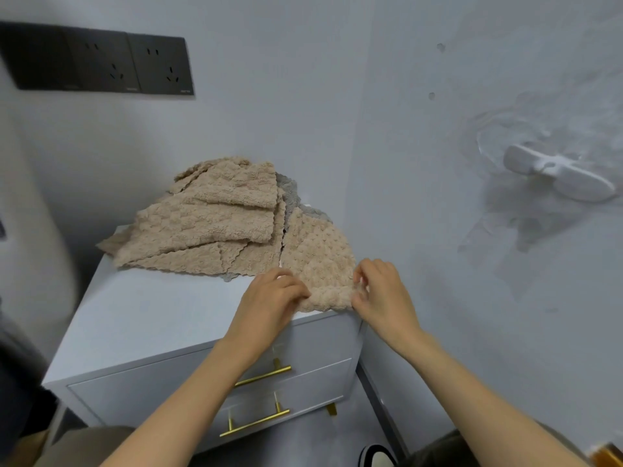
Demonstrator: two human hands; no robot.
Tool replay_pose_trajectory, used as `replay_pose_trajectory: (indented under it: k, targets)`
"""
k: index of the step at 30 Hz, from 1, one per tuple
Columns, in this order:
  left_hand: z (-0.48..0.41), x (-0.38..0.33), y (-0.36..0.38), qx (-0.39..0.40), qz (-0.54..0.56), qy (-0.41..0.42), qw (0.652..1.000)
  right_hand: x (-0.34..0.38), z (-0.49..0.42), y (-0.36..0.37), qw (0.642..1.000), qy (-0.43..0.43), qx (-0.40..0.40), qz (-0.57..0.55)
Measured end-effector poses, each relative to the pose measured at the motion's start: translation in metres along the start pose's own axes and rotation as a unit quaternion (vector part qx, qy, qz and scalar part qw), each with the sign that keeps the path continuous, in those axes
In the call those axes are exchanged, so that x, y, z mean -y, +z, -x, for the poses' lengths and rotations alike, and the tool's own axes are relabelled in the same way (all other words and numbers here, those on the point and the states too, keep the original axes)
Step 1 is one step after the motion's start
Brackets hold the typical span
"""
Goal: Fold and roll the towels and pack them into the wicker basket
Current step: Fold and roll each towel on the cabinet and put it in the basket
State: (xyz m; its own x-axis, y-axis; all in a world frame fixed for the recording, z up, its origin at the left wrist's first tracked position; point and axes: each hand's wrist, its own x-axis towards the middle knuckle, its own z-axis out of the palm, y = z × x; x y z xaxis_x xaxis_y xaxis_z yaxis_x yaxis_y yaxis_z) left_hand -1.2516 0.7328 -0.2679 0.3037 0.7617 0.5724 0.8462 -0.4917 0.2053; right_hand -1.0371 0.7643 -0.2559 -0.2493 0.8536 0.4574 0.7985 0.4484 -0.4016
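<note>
Pale blue-grey walls (303, 79) meet in a corner, and up at far left a dark socket panel (101, 62) sits on the wall. Below it stands a white cabinet (135, 392), its flat top surface (151, 315) bare and bright on the left half. Two drawers face us, each with a gold bar handle (263, 375), one above the other.

Moving right, at the back of the surface, we have the pile of towels (209, 224): beige, bobbly, loosely folded and overlapping, one corner drooping off the far left edge. A grey towel (290, 193) peeks out behind and under the pile on its right side.

Now the action, at the cabinet's front right corner. The left hand (273, 298) comes in with its fingers (293, 288) curled down over the near left edge of a single beige towel (317, 257), gripping it. That towel lies spread on the surface just beside the pile, touching its right edge, with its near hem right at the cabinet's front lip. The right hand (381, 294) is on the other side, fingers (362, 281) bent in and pinching the towel's near right edge. Both hands have hold of the same hem, close together.

Further right, a white plastic wall fitting (556, 173) sticks out from the side wall. Down at the bottom, a dark shoe (377, 456) shows on the floor.
</note>
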Motion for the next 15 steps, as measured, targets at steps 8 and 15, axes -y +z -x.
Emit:
replay_pose_trajectory:
  k: [8, 15]
  targets:
    - [0.009, 0.005, -0.009, 0.084, -0.006, -0.052, 0.995, -0.010, 0.011, 0.011, 0.973, -0.218, 0.028, 0.074]
    - [0.012, 0.012, -0.008, 0.117, 0.044, -0.089, 0.988, -0.024, 0.013, 0.007, 0.966, -0.240, 0.064, 0.076]
